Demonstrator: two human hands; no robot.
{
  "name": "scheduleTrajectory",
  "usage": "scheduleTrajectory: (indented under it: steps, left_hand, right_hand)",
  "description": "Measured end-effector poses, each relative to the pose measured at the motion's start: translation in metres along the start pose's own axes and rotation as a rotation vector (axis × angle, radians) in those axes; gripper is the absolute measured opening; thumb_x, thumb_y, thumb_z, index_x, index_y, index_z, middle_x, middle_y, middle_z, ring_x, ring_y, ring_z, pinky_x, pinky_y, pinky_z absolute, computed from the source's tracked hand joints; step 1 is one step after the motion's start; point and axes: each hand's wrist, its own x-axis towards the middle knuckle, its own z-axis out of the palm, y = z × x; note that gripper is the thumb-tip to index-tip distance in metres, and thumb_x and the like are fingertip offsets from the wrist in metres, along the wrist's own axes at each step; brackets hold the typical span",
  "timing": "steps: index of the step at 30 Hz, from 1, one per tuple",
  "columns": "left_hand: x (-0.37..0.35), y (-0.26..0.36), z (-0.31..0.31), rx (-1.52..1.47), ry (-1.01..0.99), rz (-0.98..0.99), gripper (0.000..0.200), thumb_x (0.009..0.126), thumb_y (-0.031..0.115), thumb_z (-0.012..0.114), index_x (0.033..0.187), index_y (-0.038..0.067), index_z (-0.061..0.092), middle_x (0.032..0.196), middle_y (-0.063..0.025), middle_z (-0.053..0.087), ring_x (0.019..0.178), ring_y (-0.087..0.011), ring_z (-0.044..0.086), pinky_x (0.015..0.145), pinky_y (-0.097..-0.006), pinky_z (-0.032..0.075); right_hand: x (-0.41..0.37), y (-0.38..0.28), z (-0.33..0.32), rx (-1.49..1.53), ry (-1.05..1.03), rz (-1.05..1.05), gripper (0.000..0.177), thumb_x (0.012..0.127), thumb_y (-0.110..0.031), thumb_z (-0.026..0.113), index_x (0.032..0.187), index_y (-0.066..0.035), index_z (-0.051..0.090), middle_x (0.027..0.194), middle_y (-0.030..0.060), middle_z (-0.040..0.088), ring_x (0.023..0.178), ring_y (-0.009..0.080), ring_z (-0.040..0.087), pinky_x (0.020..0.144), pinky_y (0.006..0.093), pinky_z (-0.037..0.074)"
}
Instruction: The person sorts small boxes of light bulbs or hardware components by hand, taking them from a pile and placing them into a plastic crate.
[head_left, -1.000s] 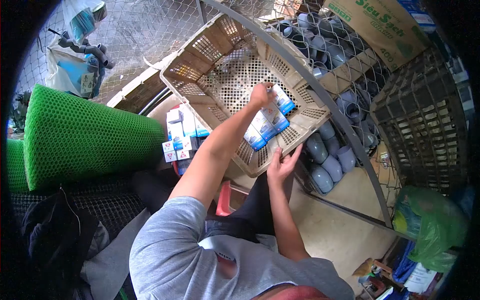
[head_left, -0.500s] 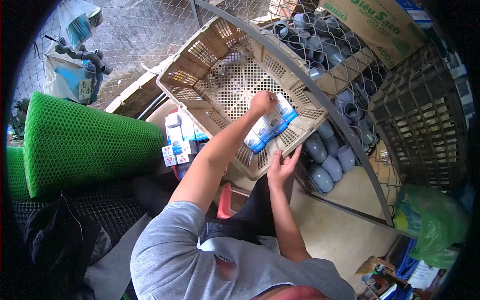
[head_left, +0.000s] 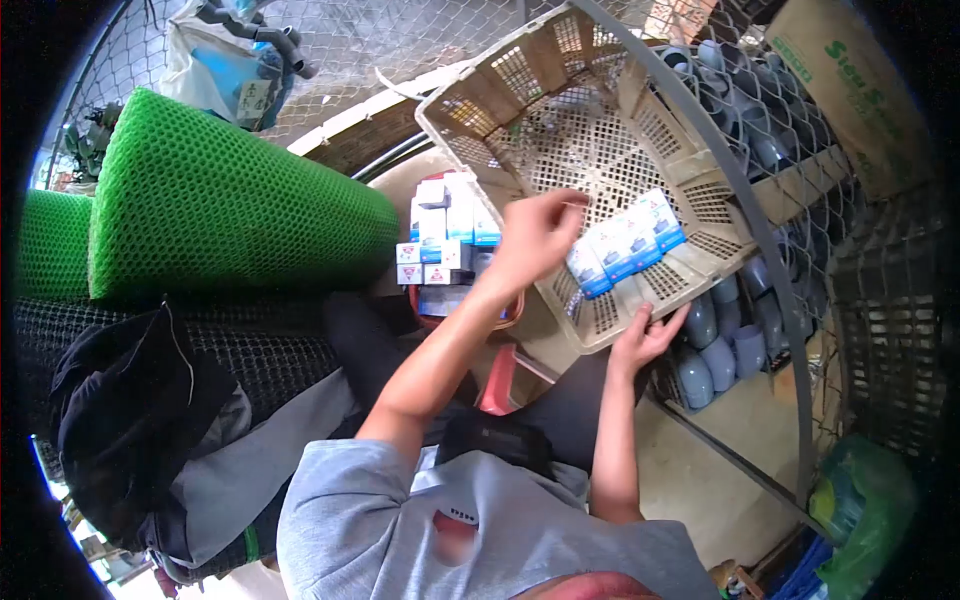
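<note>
A beige slatted plastic crate (head_left: 440, 118) lies tilted in front of me. A row of several small blue-and-white boxes (head_left: 627, 243) rests along its near side. My left hand (head_left: 543, 235) hovers over the crate's left part, just left of the row, with bent fingers apart from the thumb and nothing visible in them. My right hand (head_left: 645, 340) grips the crate's near rim, thumb on top and fingers beneath. To the left, more blue-and-white boxes (head_left: 432, 228) are piled in a reddish basket (head_left: 512, 318), partly hidden by my left forearm.
Big rolls of green plastic mesh (head_left: 240, 210) lie on the left, with dark clothing (head_left: 120, 420) below. A curved metal frame with wire netting (head_left: 775, 250) crosses on the right. Behind it are grey pipe fittings (head_left: 718, 362), a cardboard carton (head_left: 850, 110) and a dark crate (head_left: 890, 310).
My left hand has drawn back leftwards from the box row, which stays in the crate. My right hand keeps its hold on the rim. The whole view has shifted.
</note>
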Motion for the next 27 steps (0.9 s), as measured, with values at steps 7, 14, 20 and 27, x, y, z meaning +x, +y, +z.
scheduleTrajectory:
  steps: [7,14,20,27]
  left_hand:
    - [-0.033,-0.229,-0.124,0.491,0.362,-0.221,0.043,0.085,0.021,0.074,0.123,0.002,0.068,0.108,-0.0179,0.074,0.1,-0.0301,0.072,0.091,-0.0402,0.056]
    - [0.009,-0.295,-0.138,0.549,0.341,-0.267,0.099,0.071,0.027,0.088,0.156,0.022,0.039,0.15,-0.0312,0.041,0.132,-0.0465,0.052,0.109,-0.0496,0.047]
    - [0.057,-0.299,-0.134,0.57,0.181,-0.395,0.114,0.064,0.035,0.095,0.159,0.027,0.032,0.158,-0.0327,0.029,0.144,-0.0481,0.04,0.115,-0.0496,0.044]
    - [0.037,-0.336,-0.132,0.538,0.161,-0.46,0.119,0.064,0.028,0.094,0.161,0.018,0.025,0.149,-0.0239,0.046,0.133,-0.0403,0.054,0.11,-0.047,0.048]
  right_hand:
    - [0.001,-0.003,0.003,0.027,-0.005,0.001,0.072,0.103,-0.001,0.054,0.161,0.004,0.013,0.14,0.0358,0.053,0.123,0.0325,0.062,0.098,0.0381,0.052]
    - [0.004,0.003,-0.003,0.033,0.026,0.053,0.071,0.101,0.0,0.053,0.16,0.007,0.014,0.142,0.0365,0.05,0.123,0.0353,0.061,0.099,0.0411,0.053]
    - [0.007,0.001,-0.002,0.043,0.014,0.038,0.069,0.101,0.001,0.053,0.16,0.007,0.016,0.149,0.0356,0.042,0.131,0.036,0.055,0.105,0.0424,0.05]
    - [0.009,0.002,-0.003,0.031,0.023,0.048,0.069,0.101,0.001,0.053,0.159,0.007,0.017,0.15,0.0345,0.043,0.131,0.035,0.055,0.106,0.0418,0.049]
